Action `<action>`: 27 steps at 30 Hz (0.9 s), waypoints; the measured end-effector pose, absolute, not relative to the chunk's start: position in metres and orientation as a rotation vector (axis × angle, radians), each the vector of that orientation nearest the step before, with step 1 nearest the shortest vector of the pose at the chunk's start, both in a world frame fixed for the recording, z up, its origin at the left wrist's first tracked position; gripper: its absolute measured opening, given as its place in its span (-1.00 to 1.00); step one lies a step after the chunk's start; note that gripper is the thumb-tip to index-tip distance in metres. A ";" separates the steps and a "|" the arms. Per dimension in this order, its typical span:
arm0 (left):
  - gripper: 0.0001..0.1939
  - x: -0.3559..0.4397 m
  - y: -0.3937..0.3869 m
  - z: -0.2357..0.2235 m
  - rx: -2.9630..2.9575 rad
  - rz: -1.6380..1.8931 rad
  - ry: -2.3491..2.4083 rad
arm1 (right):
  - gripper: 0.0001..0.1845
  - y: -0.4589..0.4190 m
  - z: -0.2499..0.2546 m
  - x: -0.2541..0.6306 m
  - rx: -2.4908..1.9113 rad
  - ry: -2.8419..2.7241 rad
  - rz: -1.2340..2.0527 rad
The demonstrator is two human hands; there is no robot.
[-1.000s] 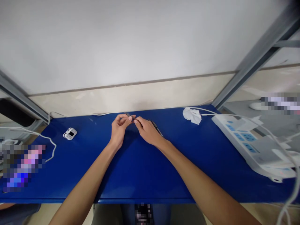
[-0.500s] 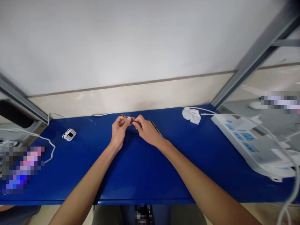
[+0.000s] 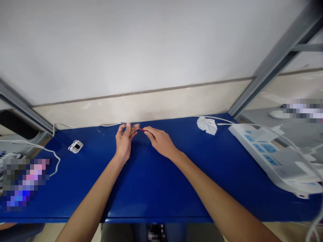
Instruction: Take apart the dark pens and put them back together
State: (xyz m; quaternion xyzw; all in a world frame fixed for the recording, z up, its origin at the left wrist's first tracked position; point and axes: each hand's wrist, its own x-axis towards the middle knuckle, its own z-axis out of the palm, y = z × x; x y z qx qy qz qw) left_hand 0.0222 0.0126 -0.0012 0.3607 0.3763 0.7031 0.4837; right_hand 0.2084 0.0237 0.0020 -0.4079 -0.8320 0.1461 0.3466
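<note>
My left hand [image 3: 124, 141] and my right hand [image 3: 159, 142] pinching a thin red-tipped rod [image 3: 135, 127] between them, above the blue table [image 3: 151, 188], small white device [image 3: 75, 146] left, power strip [image 3: 267, 154] right

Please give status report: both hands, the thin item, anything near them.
Left hand and right hand both pinch thin dark rod with red section. Held just above blue table. Nothing blocks; small white device far left.

I'm at a plain workshop bench: a blue tabletop [image 3: 151, 181] against a bare white wall [image 3: 141, 47], grey metal frame posts [image 3: 275, 60] at the sides, a power strip [image 3: 270, 158] and white cables [image 3: 40, 148] lying around.
</note>
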 end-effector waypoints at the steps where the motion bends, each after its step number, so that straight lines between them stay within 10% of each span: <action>1: -0.62 0.022 0.013 -0.001 0.872 1.720 0.911 | -0.67 0.024 0.002 0.209 -1.048 -2.160 0.375; 27: -0.57 0.016 0.014 -0.003 0.896 1.771 0.926 | -0.74 0.022 0.002 0.208 -1.132 -2.143 0.411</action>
